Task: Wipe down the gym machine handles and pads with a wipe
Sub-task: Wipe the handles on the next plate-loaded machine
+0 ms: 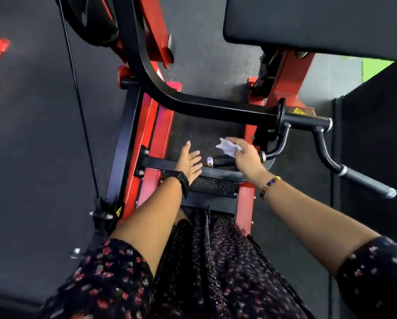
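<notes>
Wiping the near handle [222, 161] looks like the step in hand. The right hand [248, 158] pinches a crumpled white wipe [228, 147] between thumb and curled fingers and sits right over this short black grip, covering its right part. The wipe's lower edge meets the grip, though whether it presses on it firmly I cannot tell. The left hand [190, 160] is open with its fingers straight and spread, holding nothing. It hangs just left of the grip's chrome end, over the red frame [157, 125] of the machine, and contact with anything below is not clear.

Much of the task seems left to do. A second handle [365, 181] juts out well to the right, and a broad black pad [319, 21] fills the far right corner, with neither hand near them. Both handles branch off the end of the curved black arm [192, 104] that sweeps in from the far left.

The next move likely calls for closing the wipe round the grip and drawing it along toward the chrome end. The free hand could steady the arm if it swings. After that comes a reach to the right for the other handle — and then up to the pad.
</notes>
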Action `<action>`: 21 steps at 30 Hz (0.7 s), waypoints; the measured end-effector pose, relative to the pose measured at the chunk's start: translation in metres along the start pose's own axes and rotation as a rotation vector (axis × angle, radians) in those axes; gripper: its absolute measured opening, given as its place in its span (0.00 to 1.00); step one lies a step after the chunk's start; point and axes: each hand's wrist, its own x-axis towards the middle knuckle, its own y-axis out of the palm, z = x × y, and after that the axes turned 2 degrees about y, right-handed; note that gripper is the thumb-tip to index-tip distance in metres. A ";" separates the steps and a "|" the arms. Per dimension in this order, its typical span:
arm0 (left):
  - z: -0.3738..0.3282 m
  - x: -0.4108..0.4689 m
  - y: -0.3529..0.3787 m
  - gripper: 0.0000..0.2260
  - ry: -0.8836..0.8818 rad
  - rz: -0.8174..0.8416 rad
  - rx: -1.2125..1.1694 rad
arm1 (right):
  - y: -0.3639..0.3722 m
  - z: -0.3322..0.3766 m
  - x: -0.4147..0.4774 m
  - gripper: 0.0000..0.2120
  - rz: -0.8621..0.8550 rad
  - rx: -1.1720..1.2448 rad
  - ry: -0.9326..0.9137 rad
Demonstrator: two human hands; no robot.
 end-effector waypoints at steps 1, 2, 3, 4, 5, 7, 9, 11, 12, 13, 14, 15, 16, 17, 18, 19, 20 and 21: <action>0.001 0.003 0.002 0.34 -0.010 -0.001 -0.032 | 0.005 0.000 0.001 0.24 -0.020 -0.212 -0.125; 0.002 0.007 0.004 0.36 -0.019 0.002 -0.063 | 0.010 -0.001 0.001 0.24 -0.004 -0.332 -0.243; 0.002 0.012 0.008 0.38 -0.024 -0.003 -0.088 | 0.014 -0.001 0.002 0.23 0.042 -0.428 -0.331; 0.003 0.015 0.011 0.40 -0.026 -0.002 -0.102 | 0.021 -0.004 0.003 0.23 0.092 -0.542 -0.404; 0.004 0.018 0.013 0.42 -0.027 0.000 -0.109 | 0.028 -0.008 0.003 0.23 0.155 -0.696 -0.433; 0.004 0.020 0.017 0.42 -0.034 0.033 -0.136 | 0.043 -0.023 0.002 0.25 0.259 -0.982 -0.422; 0.003 0.020 0.023 0.42 -0.039 0.074 -0.112 | 0.052 -0.042 0.001 0.28 0.281 -1.164 -0.443; 0.005 0.021 0.025 0.42 -0.039 0.089 -0.054 | 0.052 -0.059 -0.002 0.26 0.230 -1.279 -0.516; 0.006 0.023 0.026 0.43 -0.039 0.084 -0.031 | 0.047 -0.067 -0.005 0.26 0.188 -1.301 -0.540; 0.008 0.025 0.027 0.43 -0.036 0.068 0.007 | 0.039 -0.074 -0.006 0.26 0.151 -1.303 -0.556; 0.008 0.025 0.029 0.43 -0.040 0.059 0.043 | 0.031 -0.078 -0.007 0.26 0.135 -1.295 -0.548; 0.008 0.026 0.029 0.43 -0.043 0.049 0.081 | 0.024 -0.081 -0.007 0.26 0.111 -1.293 -0.538; 0.008 0.025 0.031 0.43 -0.043 0.053 0.107 | 0.019 -0.080 -0.006 0.26 0.089 -1.296 -0.518; 0.009 0.025 0.032 0.43 -0.043 0.047 0.136 | 0.018 -0.078 -0.003 0.26 0.077 -1.293 -0.489; 0.008 0.024 0.034 0.42 -0.038 0.048 0.161 | 0.018 -0.073 0.000 0.27 0.077 -1.289 -0.445; 0.008 0.024 0.035 0.42 -0.033 0.038 0.197 | 0.021 -0.068 0.003 0.27 0.078 -1.284 -0.411; 0.007 0.026 0.037 0.42 -0.021 0.033 0.231 | 0.026 -0.064 0.007 0.27 0.079 -1.277 -0.401; 0.008 0.029 0.038 0.43 -0.009 0.030 0.270 | 0.032 -0.063 0.011 0.27 0.082 -1.277 -0.417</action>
